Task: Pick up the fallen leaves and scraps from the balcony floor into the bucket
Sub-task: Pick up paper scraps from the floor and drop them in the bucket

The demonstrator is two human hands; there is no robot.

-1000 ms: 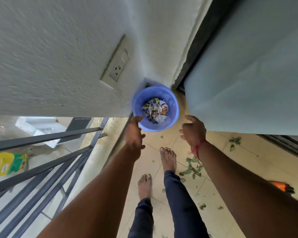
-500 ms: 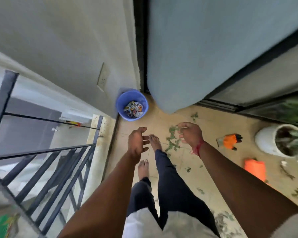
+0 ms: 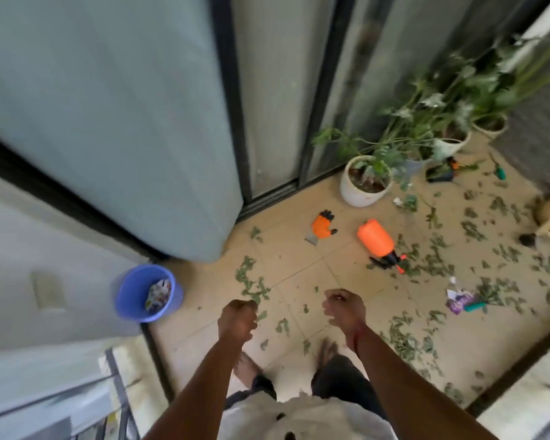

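One blue bucket (image 3: 146,293) stands at the left corner of the balcony floor (image 3: 299,274), against the wall and just beside the bottom of the pale blue door (image 3: 108,106). It holds a bunch of coloured paper scraps (image 3: 158,295); their print is too blurred to read.

Fallen leaves (image 3: 438,262) are too many to count. They lie thin near the bucket and thick toward the right edge of the floor, with a small trail (image 3: 248,281) between the bucket and the hands.

The person stands near the front edge, two bare feet on the tiles. Both arms reach forward over the floor, well apart from the bucket. The left hand (image 3: 237,319) is balled into a fist and nothing shows in it. The right hand (image 3: 343,309) has its fingers curled as well, but the blur hides whether anything sits between them.

Along the far edge I count three white pots: one (image 3: 362,192) close to the door track, two more (image 3: 451,146) (image 3: 489,125) toward the far right corner, all with green plants. In the middle of the floor lie one orange glove (image 3: 323,227) and, near it, one orange spray bottle (image 3: 377,241) on its side. Near the right edge lies one purple wrapper (image 3: 459,300), its lettering unreadable.
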